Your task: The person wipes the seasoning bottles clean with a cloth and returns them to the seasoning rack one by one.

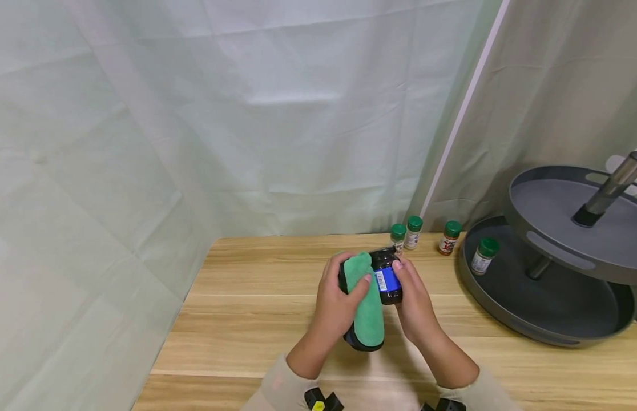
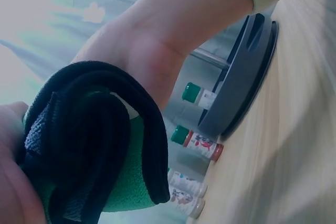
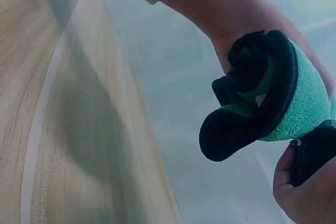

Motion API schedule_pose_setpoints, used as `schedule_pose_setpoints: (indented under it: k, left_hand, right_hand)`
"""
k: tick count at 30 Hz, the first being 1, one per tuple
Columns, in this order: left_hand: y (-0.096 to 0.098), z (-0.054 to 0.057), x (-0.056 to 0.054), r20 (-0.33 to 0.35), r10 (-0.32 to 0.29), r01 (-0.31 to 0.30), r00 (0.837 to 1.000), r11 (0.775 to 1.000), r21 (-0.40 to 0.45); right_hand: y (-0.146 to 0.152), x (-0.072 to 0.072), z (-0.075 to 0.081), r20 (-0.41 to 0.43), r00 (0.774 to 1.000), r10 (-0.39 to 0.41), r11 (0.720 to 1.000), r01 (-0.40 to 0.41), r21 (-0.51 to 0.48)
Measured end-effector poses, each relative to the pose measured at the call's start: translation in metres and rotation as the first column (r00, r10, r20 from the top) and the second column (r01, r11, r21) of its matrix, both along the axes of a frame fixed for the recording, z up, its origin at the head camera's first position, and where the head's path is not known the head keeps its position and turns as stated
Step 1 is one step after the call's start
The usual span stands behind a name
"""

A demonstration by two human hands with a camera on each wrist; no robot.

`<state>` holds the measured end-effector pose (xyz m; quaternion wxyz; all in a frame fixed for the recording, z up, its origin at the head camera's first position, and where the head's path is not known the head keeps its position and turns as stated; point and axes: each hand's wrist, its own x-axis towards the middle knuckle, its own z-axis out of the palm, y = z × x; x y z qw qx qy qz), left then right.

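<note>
My left hand [image 1: 335,305] grips a folded green cloth [image 1: 369,317] with black edging, its thumb lying across the front. Beside it, my right hand [image 1: 415,302] holds a dark jar [image 1: 386,278] by its right side. The jar has a blue label with a barcode and leans slightly, its upper left side against the cloth. Both hands are raised over the wooden table. In the left wrist view the cloth [image 2: 123,187] shows its rolled black end. The right wrist view shows the jar [image 3: 319,153] partly, at the right edge, with fingers around it.
A grey two-tier round tray [image 1: 547,334] stands at the right, with a green-capped spice bottle [image 1: 484,257] on its lower tier. Several more green-capped bottles, including a reddish one [image 1: 449,238], stand along the back of the table [image 1: 236,319]. Pale curtains [image 1: 308,125] hang behind.
</note>
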<state>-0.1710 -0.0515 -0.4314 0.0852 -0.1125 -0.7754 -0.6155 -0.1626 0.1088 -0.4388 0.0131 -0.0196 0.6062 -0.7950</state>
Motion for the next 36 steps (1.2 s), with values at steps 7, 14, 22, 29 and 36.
schedule_pose_setpoints:
  k: [7, 14, 22, 29, 36]
  left_hand:
    - [0.004, 0.0, 0.005, 0.018, -0.032, 0.032, 0.999, 0.999, -0.021]
    - [0.01, -0.003, 0.011, 0.009, -0.09, 0.091, 0.996, 0.99, -0.105]
    - [0.013, -0.004, 0.013, -0.023, -0.071, 0.068, 0.997, 0.989, -0.129]
    - [0.009, -0.002, 0.008, -0.055, -0.012, 0.007, 0.998, 0.995, -0.095]
    - [0.001, -0.001, 0.0, -0.052, 0.029, -0.032, 0.998, 0.997, -0.063]
  right_hand:
    - [0.001, -0.001, 0.001, 0.015, 1.0, -0.015, 0.998, 0.016, -0.065]
    - [0.007, -0.006, 0.0, 0.013, 0.999, -0.047, 0.991, 0.049, -0.128]
    - [0.009, -0.006, 0.0, -0.006, 0.999, -0.046, 0.989, 0.044, -0.138]
    - [0.007, -0.004, 0.0, 0.0, 1.0, -0.006, 0.995, 0.006, -0.1]
    - [0.003, -0.001, 0.0, -0.017, 0.999, 0.03, 0.996, -0.031, -0.088]
